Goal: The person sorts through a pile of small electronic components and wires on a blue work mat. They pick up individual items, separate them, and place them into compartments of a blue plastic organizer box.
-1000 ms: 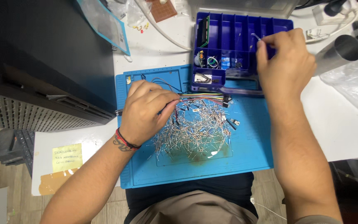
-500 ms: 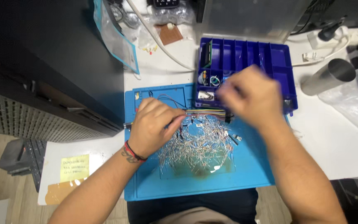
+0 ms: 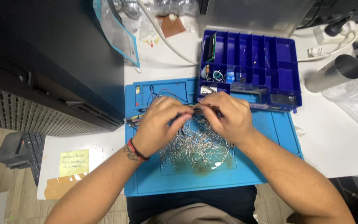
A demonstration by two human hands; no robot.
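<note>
Our left hand (image 3: 159,124) and right hand (image 3: 227,116) pinch resistor leads (image 3: 195,145) just below the blue compartment box (image 3: 289,99), whose left cells hold small parts.

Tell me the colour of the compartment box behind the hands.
Dark blue compartment box, seen clearly in the head view.

tangled wire-leaded components (image 3: 195,147) heaped on mat (image 3: 270,137)
</note>
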